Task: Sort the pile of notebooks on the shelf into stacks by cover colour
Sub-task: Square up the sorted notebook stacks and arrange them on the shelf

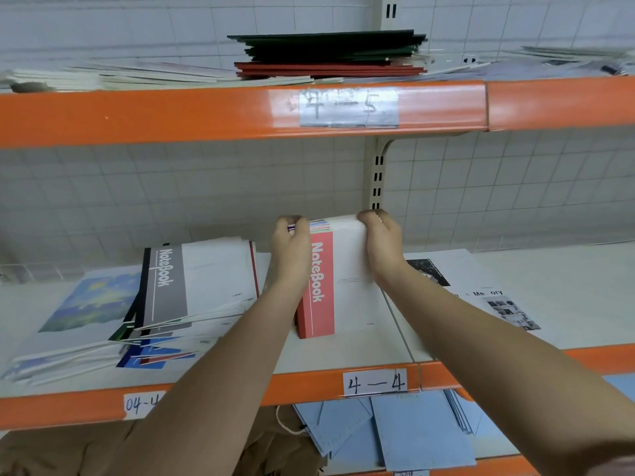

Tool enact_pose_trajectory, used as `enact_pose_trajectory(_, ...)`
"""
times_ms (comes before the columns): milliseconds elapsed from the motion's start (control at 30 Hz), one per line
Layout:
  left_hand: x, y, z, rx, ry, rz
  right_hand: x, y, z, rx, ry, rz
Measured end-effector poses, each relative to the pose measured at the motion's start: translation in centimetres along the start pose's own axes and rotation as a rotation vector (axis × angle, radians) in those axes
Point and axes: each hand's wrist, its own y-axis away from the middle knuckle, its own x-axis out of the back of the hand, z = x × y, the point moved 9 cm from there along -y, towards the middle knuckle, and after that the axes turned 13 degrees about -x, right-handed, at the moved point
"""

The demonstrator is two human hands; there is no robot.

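both forearms reach over the shelf point(343, 352); left hand point(291, 242) and right hand point(381, 242) curl fingers round the far edge of a red-spined notebook stack point(343, 280) (squaring it, probably). next: take from the mixed pile point(192, 293) beside it.

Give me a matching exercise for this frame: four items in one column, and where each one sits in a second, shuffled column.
Items:
1. dark green folders
2. pink-spined notebook stack
3. grey-banded notebook
4. blue envelopes

Places:
A. top of the loose pile, left on the middle shelf
B. on the red folders, top shelf
C. on the shelf below label 4-4
D. between left hand and right hand

Pairs: 1-B, 2-D, 3-A, 4-C
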Motion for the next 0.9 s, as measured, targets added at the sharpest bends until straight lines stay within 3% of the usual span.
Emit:
enact_pose_trajectory(100,-0.1,1.0,-1.3,0.068,0.031,0.0,-0.1,0.0,1.5,-0.076,-0.025,-0.031)
enact_pose_trajectory(333,0.2,1.3,-0.3,-0.003,0.007,0.075,0.6,-0.6,0.7,-0.056,-0.081,0.076)
enact_pose_trajectory(500,0.5,3.7,-1.6,0.002,-0.021,-0.009,0.0,0.1,3.3,-0.115,0.014,-0.034)
enact_pose_trajectory(700,0.4,6.6,-7.7,0.081,-0.026,-0.065,-0.1,0.8,6.7,-0.178,-0.154,-0.176)
enact_pose_trajectory(800,0.8,5.9,-8.4,0.103,-0.101,0.0,0.6,1.1,8.7,-0.13,0.139,-0.116)
enact_pose_trajectory(900,1.0,5.7,-10.1,0.288,-0.307,-0.018,1.0,0.4,9.0,-0.084,0.441,-0.031)
